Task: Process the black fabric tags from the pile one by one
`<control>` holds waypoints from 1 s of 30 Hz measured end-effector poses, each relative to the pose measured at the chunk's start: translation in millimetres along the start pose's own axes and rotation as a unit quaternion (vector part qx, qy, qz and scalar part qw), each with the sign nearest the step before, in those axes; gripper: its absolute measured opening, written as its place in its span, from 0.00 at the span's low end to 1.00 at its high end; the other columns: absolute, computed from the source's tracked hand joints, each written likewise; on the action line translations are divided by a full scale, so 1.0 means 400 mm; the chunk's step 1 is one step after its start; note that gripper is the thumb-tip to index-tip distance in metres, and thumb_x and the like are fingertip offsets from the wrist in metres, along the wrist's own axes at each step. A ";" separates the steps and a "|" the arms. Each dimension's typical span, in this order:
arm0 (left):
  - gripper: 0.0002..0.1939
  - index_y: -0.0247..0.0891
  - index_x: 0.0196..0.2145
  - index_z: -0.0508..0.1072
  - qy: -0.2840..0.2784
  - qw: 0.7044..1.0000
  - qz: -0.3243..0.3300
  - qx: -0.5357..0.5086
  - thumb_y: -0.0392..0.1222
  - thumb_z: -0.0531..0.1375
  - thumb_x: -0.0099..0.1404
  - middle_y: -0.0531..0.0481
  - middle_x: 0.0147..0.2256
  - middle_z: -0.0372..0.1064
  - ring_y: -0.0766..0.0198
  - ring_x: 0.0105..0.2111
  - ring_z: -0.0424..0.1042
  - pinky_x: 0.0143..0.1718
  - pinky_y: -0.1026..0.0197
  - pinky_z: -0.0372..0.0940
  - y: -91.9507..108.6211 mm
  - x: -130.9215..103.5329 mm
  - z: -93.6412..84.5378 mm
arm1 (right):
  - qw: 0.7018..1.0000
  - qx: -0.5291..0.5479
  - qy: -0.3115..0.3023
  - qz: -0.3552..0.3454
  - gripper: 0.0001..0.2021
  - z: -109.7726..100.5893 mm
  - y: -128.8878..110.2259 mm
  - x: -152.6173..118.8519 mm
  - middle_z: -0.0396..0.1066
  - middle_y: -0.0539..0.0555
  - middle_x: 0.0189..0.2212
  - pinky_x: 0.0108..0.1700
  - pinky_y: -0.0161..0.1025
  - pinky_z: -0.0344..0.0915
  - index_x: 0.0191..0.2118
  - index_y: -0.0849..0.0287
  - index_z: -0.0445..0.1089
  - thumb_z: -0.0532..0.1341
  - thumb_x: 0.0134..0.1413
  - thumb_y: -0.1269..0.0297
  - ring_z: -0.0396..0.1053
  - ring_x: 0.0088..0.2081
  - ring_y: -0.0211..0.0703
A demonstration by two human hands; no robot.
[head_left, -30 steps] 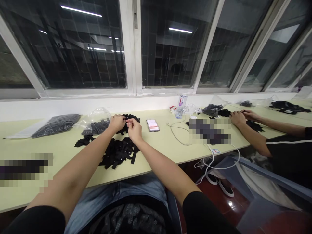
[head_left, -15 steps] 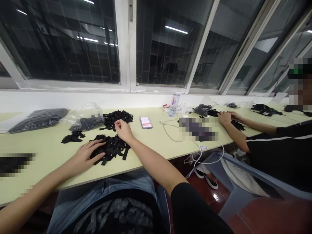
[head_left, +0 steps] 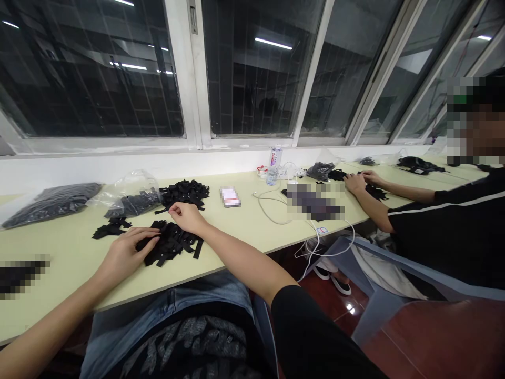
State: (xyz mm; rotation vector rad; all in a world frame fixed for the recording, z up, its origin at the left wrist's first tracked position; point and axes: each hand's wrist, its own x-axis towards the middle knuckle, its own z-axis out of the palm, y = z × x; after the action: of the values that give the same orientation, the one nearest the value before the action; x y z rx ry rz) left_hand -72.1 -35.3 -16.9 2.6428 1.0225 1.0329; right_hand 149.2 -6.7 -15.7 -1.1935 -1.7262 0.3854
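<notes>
My left hand point(head_left: 128, 248) rests at the left side of a loose pile of short black fabric strips point(head_left: 177, 243). Its thumb and fingers close around a black strip at the pile's edge. Above the same pile, my right hand point(head_left: 188, 218) is held in a pinch, thumb against forefinger; whatever is between the tips is too small to make out. Small shiny dots show on several strips. Behind my right hand lies a second heap of black strips point(head_left: 185, 193), and a smaller cluster of strips point(head_left: 110, 228) is left of my left hand.
A full plastic bag point(head_left: 53, 202) and an open clear bag point(head_left: 132, 197) stand by the wall. To the right are a phone point(head_left: 230, 197), a bottle point(head_left: 273, 167), white cables point(head_left: 272, 213) and a dark pouch-like item point(head_left: 315, 202). A co-worker's hands point(head_left: 357, 182) handle black pieces farther right.
The fingers of my left hand have drawn together around a black strip. My right hand has moved left and slightly down, nearer my left hand. The camera view has shifted a little.
</notes>
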 end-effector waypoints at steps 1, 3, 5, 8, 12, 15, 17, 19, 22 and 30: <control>0.17 0.48 0.41 0.79 0.012 1.000 -0.027 -0.011 0.59 0.57 0.66 0.49 0.48 0.76 0.50 0.49 0.73 0.53 0.50 0.67 0.005 0.006 -0.002 | 1.000 0.007 0.007 -0.005 0.05 -0.001 -0.003 0.000 0.75 0.47 0.31 0.39 0.33 0.66 0.36 0.56 0.72 0.59 0.60 0.66 0.71 0.33 0.37; 0.17 0.46 0.39 0.79 0.031 0.995 -0.081 -0.041 0.59 0.59 0.63 0.49 0.45 0.77 0.50 0.45 0.75 0.48 0.52 0.69 0.014 0.024 -0.006 | 0.999 0.026 0.034 0.002 0.04 -0.008 -0.010 0.000 0.75 0.47 0.30 0.40 0.33 0.66 0.36 0.56 0.73 0.60 0.59 0.67 0.72 0.33 0.38; 0.19 0.43 0.34 0.79 0.042 0.991 -0.107 -0.064 0.60 0.61 0.61 0.48 0.38 0.79 0.51 0.40 0.76 0.44 0.54 0.69 0.021 0.045 -0.009 | 0.996 0.058 0.063 0.018 0.05 -0.021 -0.012 0.001 0.75 0.48 0.31 0.41 0.34 0.67 0.36 0.56 0.73 0.59 0.59 0.66 0.72 0.34 0.38; 0.20 0.39 0.29 0.78 0.007 0.984 -0.115 -0.133 0.60 0.62 0.60 0.48 0.31 0.77 0.56 0.32 0.74 0.37 0.59 0.67 0.020 0.076 -0.004 | 0.990 0.102 0.073 0.065 0.06 -0.042 0.001 0.011 0.74 0.50 0.28 0.39 0.35 0.68 0.35 0.58 0.73 0.59 0.58 0.64 0.72 0.32 0.40; 0.19 0.37 0.29 0.77 0.014 0.960 -0.149 -0.236 0.59 0.65 0.58 0.49 0.26 0.74 0.61 0.26 0.70 0.28 0.62 0.62 0.017 0.090 0.011 | 0.983 0.151 0.065 0.088 0.10 -0.060 0.010 0.016 0.74 0.52 0.29 0.36 0.35 0.68 0.37 0.59 0.73 0.58 0.58 0.59 0.71 0.31 0.39; 0.19 0.37 0.28 0.77 0.009 0.947 -0.162 -0.278 0.58 0.66 0.57 0.49 0.26 0.74 0.61 0.25 0.70 0.28 0.61 0.62 0.018 0.097 0.014 | 0.978 0.189 -0.004 0.091 0.12 -0.064 -0.009 0.004 0.74 0.52 0.31 0.32 0.33 0.66 0.37 0.59 0.73 0.60 0.57 0.56 0.71 0.30 0.37; 0.20 0.37 0.27 0.76 0.008 0.942 -0.165 -0.293 0.58 0.66 0.58 0.48 0.27 0.74 0.61 0.27 0.71 0.30 0.61 0.63 0.016 0.107 0.012 | 0.970 0.215 -0.072 0.082 0.14 -0.064 -0.025 -0.005 0.74 0.53 0.33 0.29 0.32 0.65 0.38 0.59 0.74 0.62 0.55 0.54 0.71 0.30 0.37; 0.20 0.37 0.27 0.76 0.013 0.935 -0.167 -0.314 0.58 0.66 0.57 0.47 0.28 0.75 0.60 0.30 0.73 0.34 0.61 0.65 0.014 0.121 0.010 | 0.958 0.252 -0.116 0.074 0.16 -0.063 -0.037 -0.010 0.74 0.53 0.34 0.28 0.31 0.65 0.40 0.59 0.75 0.65 0.52 0.53 0.70 0.30 0.37; 0.20 0.37 0.27 0.75 0.024 0.919 -0.172 -0.354 0.58 0.68 0.56 0.47 0.28 0.76 0.60 0.31 0.74 0.36 0.60 0.68 0.011 0.134 0.017 | 0.947 0.291 -0.120 0.068 0.18 -0.059 -0.042 -0.011 0.73 0.52 0.32 0.30 0.32 0.66 0.41 0.60 0.73 0.70 0.45 0.55 0.70 0.31 0.37; 0.20 0.37 0.27 0.71 0.071 0.863 -0.218 -0.450 0.55 0.71 0.53 0.45 0.29 0.77 0.55 0.36 0.79 0.38 0.57 0.71 -0.006 0.122 0.040 | 0.930 0.348 -0.084 0.082 0.16 -0.052 -0.040 -0.011 0.73 0.50 0.29 0.40 0.39 0.72 0.36 0.61 0.74 0.71 0.40 0.59 0.72 0.31 0.37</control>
State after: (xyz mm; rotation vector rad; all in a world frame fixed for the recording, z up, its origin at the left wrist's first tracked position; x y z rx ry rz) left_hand -36.9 -0.6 -2.9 1.5215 0.8074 1.1995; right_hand 158.1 -23.1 3.3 -0.7879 -1.4324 1.1229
